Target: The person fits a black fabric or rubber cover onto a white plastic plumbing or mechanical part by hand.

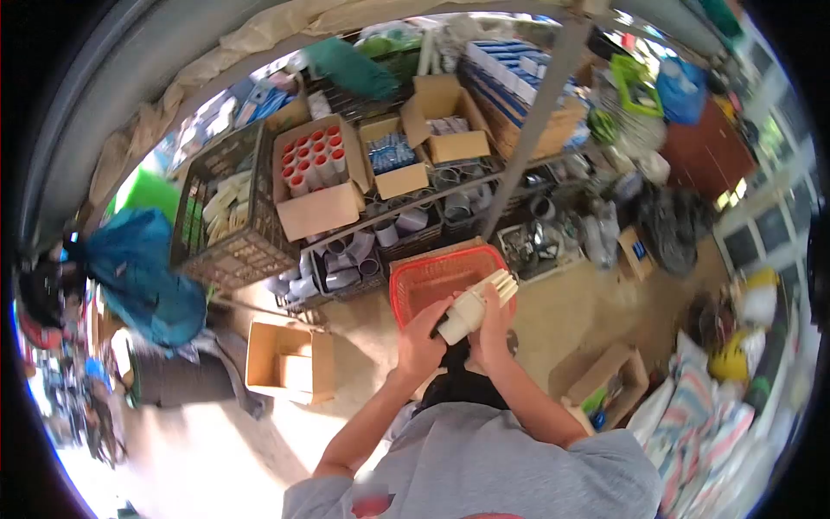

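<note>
A cream-coloured object (464, 318), with several thin pale rods or prongs at its upper right end, is held between my two hands. My left hand (422, 337) wraps its lower left side, where something dark shows near the fingers. Along its right side, my right hand (494, 325) grips it with the fingers closed. Just beyond and partly behind the hands is a red plastic basket (410, 290). The exact kind of object is too small to tell.
Behind the basket, shelves hold a box of red-capped tubes (313, 160), a dark crate (233, 255) and grey pipe fittings (341, 264). An open cardboard box (316, 368) stands on the floor at left, another (635, 381) at right. A slanted metal post (532, 121) rises beyond the basket.
</note>
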`<state>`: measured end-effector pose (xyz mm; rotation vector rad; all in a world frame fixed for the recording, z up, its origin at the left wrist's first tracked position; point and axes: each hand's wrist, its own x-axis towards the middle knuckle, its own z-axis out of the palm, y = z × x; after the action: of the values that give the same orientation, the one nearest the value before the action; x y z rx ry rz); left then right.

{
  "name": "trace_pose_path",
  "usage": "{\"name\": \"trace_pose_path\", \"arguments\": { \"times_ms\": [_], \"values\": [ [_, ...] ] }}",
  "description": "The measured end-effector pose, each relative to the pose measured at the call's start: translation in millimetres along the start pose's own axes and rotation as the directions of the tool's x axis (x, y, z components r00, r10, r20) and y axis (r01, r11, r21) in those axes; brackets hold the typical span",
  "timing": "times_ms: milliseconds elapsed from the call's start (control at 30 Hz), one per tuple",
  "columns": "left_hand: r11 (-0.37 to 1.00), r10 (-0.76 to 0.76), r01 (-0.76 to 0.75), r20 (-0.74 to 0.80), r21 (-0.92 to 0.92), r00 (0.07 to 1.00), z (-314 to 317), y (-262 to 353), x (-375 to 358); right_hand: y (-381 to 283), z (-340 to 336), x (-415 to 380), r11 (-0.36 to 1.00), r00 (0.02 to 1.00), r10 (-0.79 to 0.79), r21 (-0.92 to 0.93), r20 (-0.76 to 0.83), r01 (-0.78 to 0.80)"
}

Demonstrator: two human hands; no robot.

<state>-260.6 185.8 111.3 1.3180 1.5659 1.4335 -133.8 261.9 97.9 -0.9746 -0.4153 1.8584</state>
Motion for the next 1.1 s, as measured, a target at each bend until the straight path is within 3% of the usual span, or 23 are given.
{"name": "trace_pose_path", "arguments": {
  "times_ms": [67, 100, 167, 233, 300, 333, 367, 433, 500, 567, 600, 633, 667, 767, 833, 867, 900, 933, 967, 1000, 1033, 1067, 1100],
  "values": [
    [0.867, 0.37, -0.367, 0.057, 0.339, 0.927, 28.6, -3.1, 20.3, -16.7, -25.4, 20.2, 0.997, 0.999, 0.033, -0.072, -0.003, -0.033],
    [0.853, 0.393, -0.366, 0.004, 0.371, 0.92, 41.3, 0.0, 45.3, -30.4, -33.1, 44.6, 0.994, 0.999, 0.009, -0.11, -0.035, -0.013],
    [0.63, 0.668, -0.715, 0.258, 0.303, 0.698, 72.2, 10.3, 60.1, -54.9, -67.5, 77.5, 0.99, 0.993, 0.113, -0.085, 0.033, -0.109],
    [0.64, 0.632, -0.7, 0.303, 0.316, 0.714, 112.9, 17.1, 77.3, -91.8, -73.3, 90.5, 0.979, 0.97, 0.202, -0.017, 0.137, -0.201],
    [0.918, 0.281, -0.286, 0.058, 0.273, 0.958, 156.9, 2.2, 78.8, -111.2, -89.3, 107.9, 0.962, 0.96, 0.253, 0.075, 0.118, -0.263],
    [0.981, 0.022, -0.008, -0.072, 0.192, 0.997, 174.4, 16.2, 83.6, -126.2, -88.5, 114.5, 0.974, 0.975, 0.216, 0.053, 0.044, -0.218],
    [0.978, 0.014, 0.0, -0.069, 0.207, 0.998, 193.0, 13.8, 89.7, -136.5, -90.6, 122.5, 0.985, 0.985, 0.173, 0.029, -0.028, -0.172],
    [0.965, -0.205, 0.133, -0.33, -0.228, 0.921, 224.2, -3.1, 96.5, -141.2, -98.7, 139.8, 0.988, 0.988, 0.147, 0.032, 0.055, -0.149],
    [0.96, -0.221, 0.128, -0.392, -0.248, 0.893, 242.1, -24.7, 91.1, -141.2, -104.6, 145.4, 0.982, 0.988, -0.138, -0.122, 0.069, 0.146],
    [0.649, -0.586, 0.285, -0.225, -0.705, 0.779, 254.1, -34.6, 89.2, -144.9, -111.8, 156.5, 0.981, 0.974, -0.151, -0.096, 0.171, 0.169],
    [0.484, -0.673, 0.371, -0.066, -0.793, 0.737, 249.2, -34.8, 86.7, -144.0, -121.1, 158.6, 0.98, 0.952, -0.16, -0.072, 0.262, 0.185],
    [0.473, -0.683, 0.385, -0.054, -0.793, 0.728, 243.0, -31.2, 87.1, -142.4, -132.7, 161.6, 0.979, 0.923, -0.173, -0.046, 0.345, 0.201],
    [0.663, -0.632, 0.455, -0.119, -0.595, 0.765, 239.7, -28.2, 84.6, -139.5, -153.7, 177.2, 0.989, 0.866, -0.111, -0.033, 0.487, 0.145],
    [0.892, -0.451, 0.447, -0.218, -0.069, 0.866, 224.0, -5.0, 82.9, -161.8, -152.4, 161.2, 0.98, 0.924, -0.045, -0.162, 0.379, 0.114],
    [0.959, -0.252, 0.274, -0.226, 0.071, 0.941, 208.6, 5.0, 83.0, -167.9, -151.2, 141.0, 0.995, 0.987, -0.067, -0.059, 0.146, 0.076],
    [0.956, -0.266, 0.287, -0.217, 0.068, 0.939, 205.8, -6.1, 87.6, -174.0, -137.2, 128.8, 0.999, 0.996, -0.001, 0.042, 0.094, -0.003],
    [0.969, 0.083, -0.06, -0.088, 0.24, 0.993, 202.2, -19.9, 87.2, -159.5, -145.5, 133.0, 0.999, 0.997, 0.01, 0.041, 0.076, -0.013],
    [0.841, 0.408, -0.413, 0.093, 0.348, 0.908, 198.3, -28.8, 84.4, -141.5, -154.6, 141.6, 1.0, 0.998, -0.004, -0.01, -0.057, 0.003],
    [0.848, 0.397, -0.406, 0.099, 0.342, 0.912, 200.9, -33.7, 77.1, -126.3, -164.8, 146.0, 0.998, 0.982, -0.025, -0.064, -0.188, 0.013],
    [0.958, 0.193, -0.181, -0.033, 0.222, 0.981, 208.9, -36.1, 73.2, -124.3, -160.2, 143.2, 0.997, 0.98, 0.054, 0.072, -0.19, -0.041],
    [0.996, -0.039, 0.049, -0.135, 0.07, 0.99, 212.7, -40.0, 70.0, -117.8, -159.5, 142.9, 0.997, 0.98, 0.051, 0.069, -0.194, -0.038],
    [0.997, -0.045, 0.054, -0.132, 0.063, 0.99, 211.5, -49.0, 65.3, -109.5, -161.1, 141.6, 0.993, 0.978, 0.038, 0.119, -0.205, -0.014],
    [0.953, -0.297, 0.287, -0.112, -0.102, 0.948, 211.8, -63.0, 59.9, -100.9, -162.7, 143.2, 0.986, 0.976, 0.025, 0.167, -0.217, 0.012]
  ]
}}
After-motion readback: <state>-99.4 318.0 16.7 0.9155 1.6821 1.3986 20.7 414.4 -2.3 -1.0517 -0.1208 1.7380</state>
